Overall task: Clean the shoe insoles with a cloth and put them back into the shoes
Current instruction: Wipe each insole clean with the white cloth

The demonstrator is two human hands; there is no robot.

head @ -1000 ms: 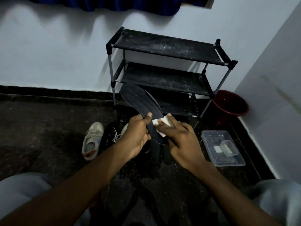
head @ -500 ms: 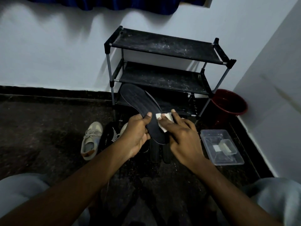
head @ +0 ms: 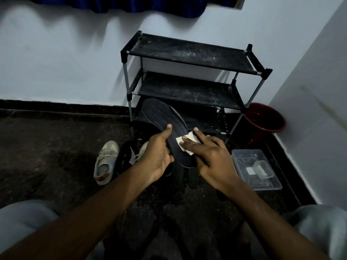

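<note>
Insole [head: 165, 119], dark and long, is held up over the floor [head: 47, 156], gripped at its middle by the thumb and curled fingers of the left hand [head: 157, 154]. A white cloth [head: 187, 142] is pressed on its near end by straight fingers of the right hand [head: 210, 158].

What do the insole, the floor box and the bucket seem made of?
Insole: probably foam under dark matte fabric, faintly ribbed. Box: clear glossy plastic, see-through walls. Bucket: likely red plastic, smooth shiny rim.
</note>
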